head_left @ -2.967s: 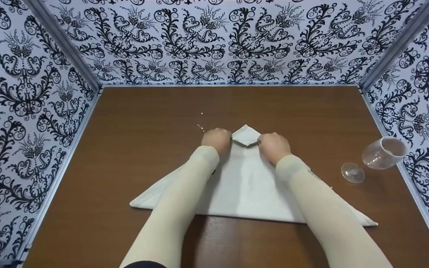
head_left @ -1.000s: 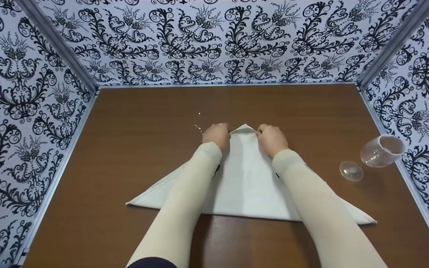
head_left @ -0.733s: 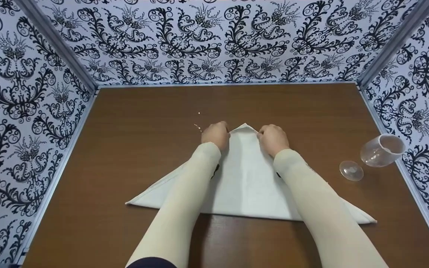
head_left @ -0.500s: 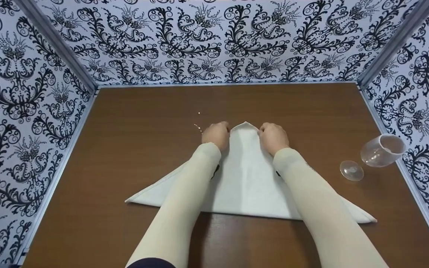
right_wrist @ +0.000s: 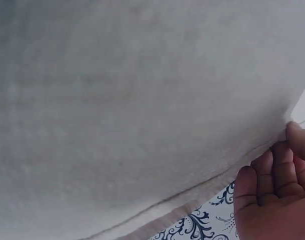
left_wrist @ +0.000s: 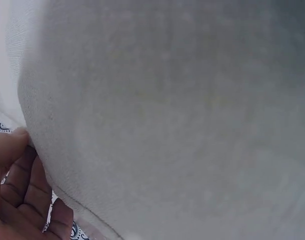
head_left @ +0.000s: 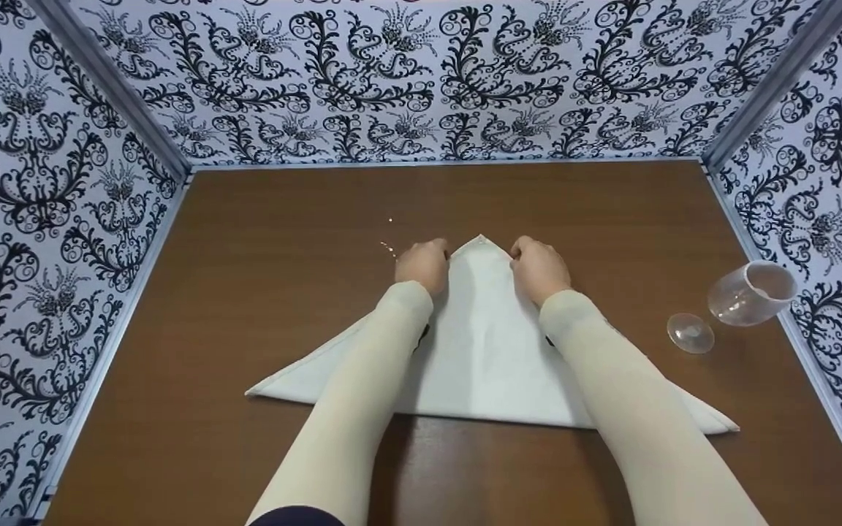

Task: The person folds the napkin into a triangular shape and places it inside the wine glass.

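Left hand (head_left: 422, 266), right hand (head_left: 541, 270) pinch cloth (head_left: 481, 351), pointing toward table (head_left: 282, 226) far edge. Uneven tug could skew it; wide swing could topple glass (head_left: 744, 301) near right edge.

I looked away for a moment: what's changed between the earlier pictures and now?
The small folded flap at the far end of the white cloth no longer shows; the cloth's tip now makes a plain point toward the back wall. The left hand and right hand moved slightly toward that wall. Both keep their grip on the cloth's edges; the clear glass stayed put.
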The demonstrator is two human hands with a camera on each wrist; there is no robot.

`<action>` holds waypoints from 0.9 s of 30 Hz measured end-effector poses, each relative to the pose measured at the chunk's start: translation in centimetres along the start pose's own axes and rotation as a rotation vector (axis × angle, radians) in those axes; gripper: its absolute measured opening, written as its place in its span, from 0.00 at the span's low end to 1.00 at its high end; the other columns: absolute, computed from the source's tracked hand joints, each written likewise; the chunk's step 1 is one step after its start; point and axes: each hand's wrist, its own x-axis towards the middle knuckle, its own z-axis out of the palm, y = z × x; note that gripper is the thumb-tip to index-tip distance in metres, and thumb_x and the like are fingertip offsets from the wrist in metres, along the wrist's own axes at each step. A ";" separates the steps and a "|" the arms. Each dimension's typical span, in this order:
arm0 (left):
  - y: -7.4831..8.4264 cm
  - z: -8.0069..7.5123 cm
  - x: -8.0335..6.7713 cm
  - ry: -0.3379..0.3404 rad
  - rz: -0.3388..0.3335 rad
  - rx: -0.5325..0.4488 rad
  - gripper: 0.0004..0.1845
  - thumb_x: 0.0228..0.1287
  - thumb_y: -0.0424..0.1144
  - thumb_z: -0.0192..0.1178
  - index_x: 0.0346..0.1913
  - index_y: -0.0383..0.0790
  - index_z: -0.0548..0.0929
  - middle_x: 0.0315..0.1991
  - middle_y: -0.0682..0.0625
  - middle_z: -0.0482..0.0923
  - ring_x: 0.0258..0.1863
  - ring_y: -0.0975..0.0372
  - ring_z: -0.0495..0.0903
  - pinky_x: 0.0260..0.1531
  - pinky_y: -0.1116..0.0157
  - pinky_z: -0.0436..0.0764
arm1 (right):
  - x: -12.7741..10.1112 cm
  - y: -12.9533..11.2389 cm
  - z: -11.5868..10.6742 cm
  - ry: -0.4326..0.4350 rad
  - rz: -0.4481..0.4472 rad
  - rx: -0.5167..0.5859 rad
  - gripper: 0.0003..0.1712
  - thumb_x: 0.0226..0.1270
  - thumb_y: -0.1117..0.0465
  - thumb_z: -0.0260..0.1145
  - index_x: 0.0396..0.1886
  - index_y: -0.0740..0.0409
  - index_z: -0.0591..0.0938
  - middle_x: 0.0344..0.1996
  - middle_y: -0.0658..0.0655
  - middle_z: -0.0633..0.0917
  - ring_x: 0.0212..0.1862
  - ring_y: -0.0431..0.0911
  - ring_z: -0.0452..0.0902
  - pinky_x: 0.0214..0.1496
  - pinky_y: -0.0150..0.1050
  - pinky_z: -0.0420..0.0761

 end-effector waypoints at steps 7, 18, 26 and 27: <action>-0.3 0.1 -0.1 -0.017 0.035 0.069 0.10 0.80 0.39 0.57 0.52 0.51 0.88 0.50 0.53 0.90 0.50 0.57 0.89 0.52 0.53 0.87 | 0.0 0.5 0.0 0.007 -0.029 -0.055 0.10 0.81 0.62 0.61 0.55 0.59 0.81 0.53 0.63 0.87 0.58 0.61 0.83 0.62 0.58 0.81; 1.0 0.0 -2.3 -0.021 0.167 0.242 0.16 0.79 0.45 0.52 0.58 0.47 0.86 0.54 0.46 0.82 0.55 0.49 0.84 0.54 0.48 0.85 | -1.8 -0.6 -0.7 -0.034 -0.153 -0.213 0.17 0.80 0.58 0.60 0.58 0.63 0.84 0.56 0.65 0.85 0.61 0.62 0.80 0.67 0.59 0.78; 1.4 -0.5 -8.1 -0.373 0.156 0.248 0.55 0.52 0.77 0.68 0.79 0.51 0.67 0.76 0.41 0.65 0.75 0.39 0.68 0.58 0.37 0.80 | -7.2 -2.4 -1.1 -0.324 -0.136 -0.467 0.39 0.69 0.39 0.67 0.57 0.72 0.82 0.54 0.73 0.85 0.52 0.63 0.85 0.54 0.60 0.84; 1.1 -0.5 -8.8 -0.416 0.127 0.244 0.61 0.48 0.79 0.69 0.83 0.55 0.61 0.82 0.42 0.57 0.80 0.38 0.60 0.61 0.33 0.77 | -7.9 -2.5 -0.9 -0.366 -0.123 -0.478 0.46 0.67 0.36 0.68 0.63 0.75 0.78 0.61 0.77 0.81 0.58 0.67 0.82 0.59 0.61 0.82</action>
